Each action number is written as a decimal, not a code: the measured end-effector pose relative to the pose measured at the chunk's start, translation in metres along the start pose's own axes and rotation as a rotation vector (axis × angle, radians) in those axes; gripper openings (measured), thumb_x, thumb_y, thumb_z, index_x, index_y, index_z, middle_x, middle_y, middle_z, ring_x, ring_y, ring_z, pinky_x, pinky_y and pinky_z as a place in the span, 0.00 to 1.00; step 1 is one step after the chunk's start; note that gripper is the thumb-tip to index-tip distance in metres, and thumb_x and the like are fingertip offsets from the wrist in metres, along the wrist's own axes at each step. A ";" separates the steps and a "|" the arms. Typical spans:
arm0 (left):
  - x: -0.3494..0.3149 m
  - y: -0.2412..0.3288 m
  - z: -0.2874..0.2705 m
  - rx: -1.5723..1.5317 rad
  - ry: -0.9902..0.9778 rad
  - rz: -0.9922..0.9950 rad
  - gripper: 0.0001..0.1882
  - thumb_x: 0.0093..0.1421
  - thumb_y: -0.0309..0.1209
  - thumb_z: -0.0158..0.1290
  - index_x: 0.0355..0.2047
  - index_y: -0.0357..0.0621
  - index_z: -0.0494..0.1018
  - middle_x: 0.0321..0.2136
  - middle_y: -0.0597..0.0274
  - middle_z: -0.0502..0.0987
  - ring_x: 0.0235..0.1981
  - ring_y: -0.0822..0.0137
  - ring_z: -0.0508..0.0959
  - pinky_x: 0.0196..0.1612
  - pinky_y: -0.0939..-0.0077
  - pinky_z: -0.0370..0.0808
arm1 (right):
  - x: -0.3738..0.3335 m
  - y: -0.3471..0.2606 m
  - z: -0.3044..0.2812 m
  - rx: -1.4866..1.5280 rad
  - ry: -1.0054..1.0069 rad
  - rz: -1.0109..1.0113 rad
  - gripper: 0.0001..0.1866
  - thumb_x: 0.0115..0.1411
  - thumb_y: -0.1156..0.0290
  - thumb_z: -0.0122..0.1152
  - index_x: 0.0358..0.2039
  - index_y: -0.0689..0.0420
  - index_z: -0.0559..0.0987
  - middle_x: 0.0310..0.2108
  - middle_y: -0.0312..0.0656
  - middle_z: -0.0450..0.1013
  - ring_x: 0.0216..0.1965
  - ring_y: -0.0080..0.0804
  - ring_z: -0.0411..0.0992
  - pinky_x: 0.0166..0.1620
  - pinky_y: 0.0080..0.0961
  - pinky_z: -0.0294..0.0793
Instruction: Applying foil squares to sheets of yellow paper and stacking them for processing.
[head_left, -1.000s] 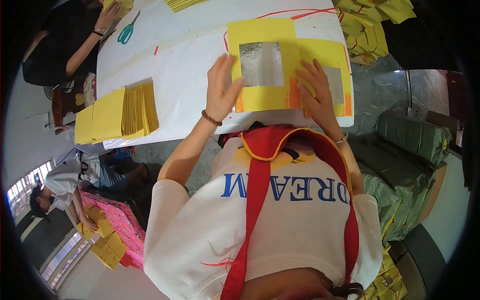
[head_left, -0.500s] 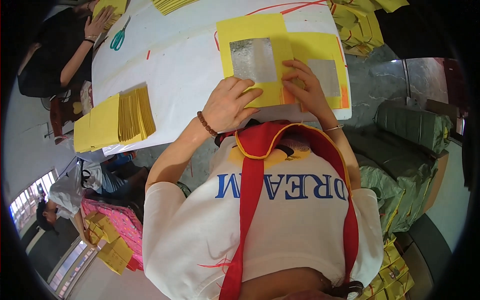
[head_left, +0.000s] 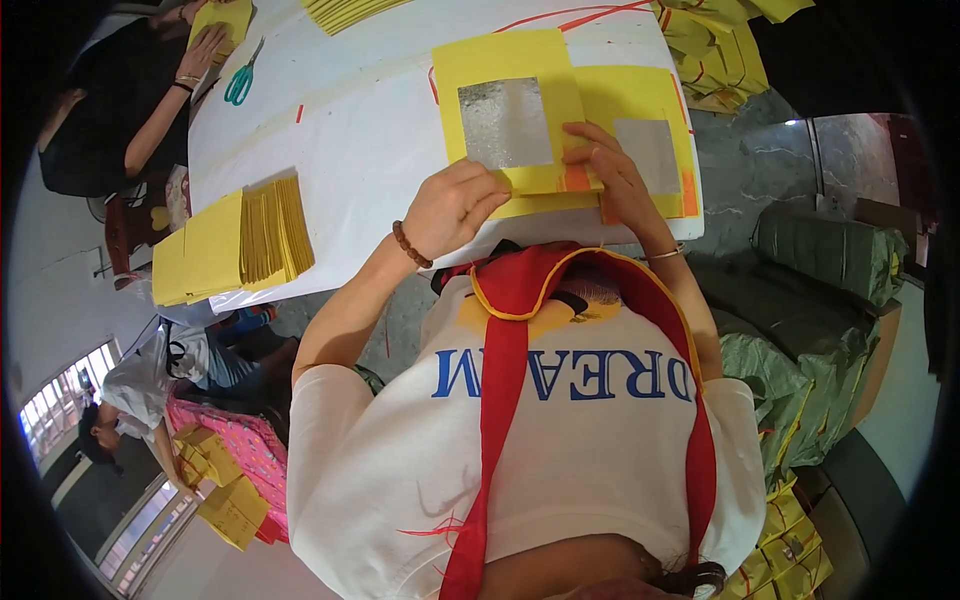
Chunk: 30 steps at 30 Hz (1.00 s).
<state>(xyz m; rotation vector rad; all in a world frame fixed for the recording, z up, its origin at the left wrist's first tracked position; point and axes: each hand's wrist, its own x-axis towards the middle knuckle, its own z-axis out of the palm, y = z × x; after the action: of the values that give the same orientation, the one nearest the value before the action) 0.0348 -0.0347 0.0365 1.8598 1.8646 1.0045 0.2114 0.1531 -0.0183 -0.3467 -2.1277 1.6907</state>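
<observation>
A yellow paper sheet [head_left: 520, 60] with a silver foil square [head_left: 505, 120] lies before me on the table. My left hand [head_left: 460, 208] is closed at its lower left corner, pinching the paper between thumb and fingers. At the lower right edge, near an orange patch [head_left: 576, 178], my right hand [head_left: 622, 180] grips the same sheet with bent fingers; its thumb is mostly hidden. The sheet's lower edge is raised, showing a strip of yellow paper [head_left: 545, 205] beneath. Partly under my right hand lies a second yellow sheet [head_left: 630, 90] with its own silver square [head_left: 650, 150].
A fanned stack of folded yellow paper [head_left: 240, 240] lies on the white table [head_left: 350, 150] at left. Teal scissors [head_left: 240, 85] lie near a co-worker's hand [head_left: 203, 52]. Red strips [head_left: 580, 18] cross the far edge. Green wrapped bundles [head_left: 820, 260] stand at right.
The sheet's lower edge has come up, uncovering yellow paper below it. My left hand's fingers have drawn together from a looser spread onto the corner. My right hand has shifted slightly.
</observation>
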 end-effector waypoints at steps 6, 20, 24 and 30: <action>0.008 -0.004 -0.008 -0.129 -0.172 -0.227 0.07 0.57 0.29 0.51 0.31 0.38 0.74 0.26 0.55 0.73 0.28 0.56 0.74 0.31 0.69 0.71 | 0.000 -0.001 0.003 0.057 0.029 0.062 0.23 0.66 0.58 0.40 0.34 0.63 0.79 0.55 0.42 0.65 0.61 0.37 0.54 0.62 0.31 0.50; 0.009 -0.009 -0.006 -0.339 -0.171 -0.415 0.06 0.56 0.26 0.52 0.28 0.34 0.73 0.21 0.65 0.71 0.21 0.78 0.66 0.24 0.82 0.63 | 0.000 0.001 0.004 0.066 0.026 0.059 0.23 0.67 0.60 0.36 0.34 0.62 0.78 0.55 0.43 0.64 0.61 0.39 0.53 0.62 0.32 0.49; 0.008 -0.016 -0.006 -0.466 -0.181 -0.476 0.06 0.56 0.26 0.51 0.28 0.33 0.74 0.23 0.68 0.73 0.22 0.82 0.66 0.24 0.84 0.63 | 0.000 0.006 0.004 0.071 0.019 0.029 0.23 0.67 0.61 0.34 0.35 0.62 0.78 0.56 0.43 0.63 0.62 0.38 0.53 0.63 0.31 0.48; 0.010 -0.021 -0.005 -0.505 -0.172 -0.471 0.07 0.54 0.26 0.51 0.28 0.34 0.75 0.22 0.64 0.75 0.22 0.78 0.70 0.26 0.82 0.68 | 0.000 0.008 0.004 0.082 0.011 0.031 0.24 0.67 0.61 0.32 0.37 0.61 0.78 0.57 0.44 0.62 0.63 0.39 0.51 0.63 0.32 0.47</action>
<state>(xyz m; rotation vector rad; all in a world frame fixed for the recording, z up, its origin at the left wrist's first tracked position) 0.0153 -0.0240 0.0282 1.1131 1.6376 0.9879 0.2096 0.1518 -0.0265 -0.3658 -2.0483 1.7826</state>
